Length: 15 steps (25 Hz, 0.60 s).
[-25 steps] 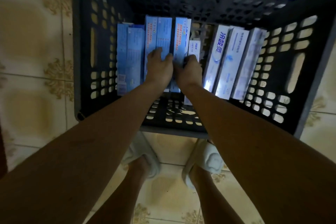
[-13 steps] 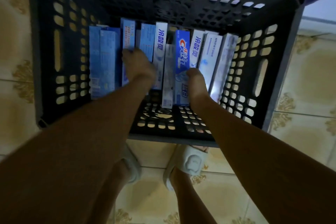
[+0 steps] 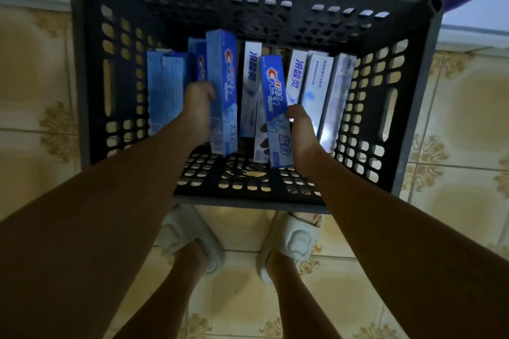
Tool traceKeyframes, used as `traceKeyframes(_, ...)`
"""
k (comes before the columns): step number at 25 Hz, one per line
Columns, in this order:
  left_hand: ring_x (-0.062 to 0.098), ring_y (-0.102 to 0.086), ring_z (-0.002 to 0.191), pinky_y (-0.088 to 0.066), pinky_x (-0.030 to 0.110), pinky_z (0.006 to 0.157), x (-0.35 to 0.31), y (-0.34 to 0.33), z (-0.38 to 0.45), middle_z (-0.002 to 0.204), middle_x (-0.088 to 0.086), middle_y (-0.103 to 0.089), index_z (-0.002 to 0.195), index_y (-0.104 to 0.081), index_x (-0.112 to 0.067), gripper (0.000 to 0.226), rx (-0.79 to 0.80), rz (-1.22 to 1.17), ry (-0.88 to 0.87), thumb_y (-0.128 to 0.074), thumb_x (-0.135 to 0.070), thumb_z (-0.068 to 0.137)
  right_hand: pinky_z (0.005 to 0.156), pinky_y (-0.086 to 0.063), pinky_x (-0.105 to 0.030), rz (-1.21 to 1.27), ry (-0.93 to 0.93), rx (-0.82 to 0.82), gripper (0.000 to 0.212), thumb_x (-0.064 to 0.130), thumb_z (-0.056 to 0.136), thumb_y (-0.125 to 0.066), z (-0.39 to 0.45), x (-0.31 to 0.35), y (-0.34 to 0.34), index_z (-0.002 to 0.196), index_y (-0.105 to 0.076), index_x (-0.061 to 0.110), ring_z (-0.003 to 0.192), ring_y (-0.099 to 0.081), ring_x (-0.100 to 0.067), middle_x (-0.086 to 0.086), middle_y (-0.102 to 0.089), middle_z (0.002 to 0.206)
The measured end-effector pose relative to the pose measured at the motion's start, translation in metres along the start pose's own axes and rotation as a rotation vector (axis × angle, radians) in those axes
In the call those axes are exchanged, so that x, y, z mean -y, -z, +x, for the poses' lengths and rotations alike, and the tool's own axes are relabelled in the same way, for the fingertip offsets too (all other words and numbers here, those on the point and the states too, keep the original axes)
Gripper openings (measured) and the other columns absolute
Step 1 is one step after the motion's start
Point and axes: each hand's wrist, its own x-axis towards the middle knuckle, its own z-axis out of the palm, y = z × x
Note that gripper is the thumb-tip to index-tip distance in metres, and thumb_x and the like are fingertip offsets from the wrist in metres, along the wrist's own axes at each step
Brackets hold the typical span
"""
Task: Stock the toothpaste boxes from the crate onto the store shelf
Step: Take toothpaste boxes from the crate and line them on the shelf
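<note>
My left hand (image 3: 199, 107) grips a tall blue box (image 3: 222, 91), fingers curled round its edge; right hand (image 3: 300, 132) pinches another blue box (image 3: 276, 110), both tilted up out of the row w/ the rest standing in the crate (image 3: 82, 77). One per hand, prob. to save trips to the shelf, which isn't in view.

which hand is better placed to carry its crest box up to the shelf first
Probably the left hand: its blue Crest box already stands higher than the rest in the crate. The right hand grips its Crest box lower, wedged between white boxes.
</note>
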Motion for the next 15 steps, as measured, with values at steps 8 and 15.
traceKeyframes(8, 0.019, -0.065, 0.071, -0.053, 0.032, 0.069, -0.017, 0.020, -0.042, 0.084, 0.008, -0.068, 0.117, -0.063, -0.010, 0.076, 0.231, -0.073, 0.062, -0.033, -0.074, 0.089, 0.059, -0.051, -0.024, -0.114, 0.085, -0.021, 0.037, 0.046, 0.099, -0.045, -0.045, 0.016, -0.004, 0.111, -0.050, 0.011, 0.059, -0.066, -0.013, -0.010, -0.070, 0.095)
traceKeyframes(15, 0.022, -0.068, 0.068, -0.054, 0.034, 0.072, -0.075, 0.025, -0.134, 0.095, 0.010, -0.073, 0.113, -0.067, -0.015, 0.049, 0.272, 0.027, 0.042, -0.052, -0.056, 0.092, 0.044, -0.048, -0.014, -0.254, 0.187, -0.034, 0.028, 0.040, 0.100, -0.048, -0.139, 0.058, -0.013, 0.104, -0.049, 0.012, 0.048, -0.064, -0.004, -0.004, -0.067, 0.087)
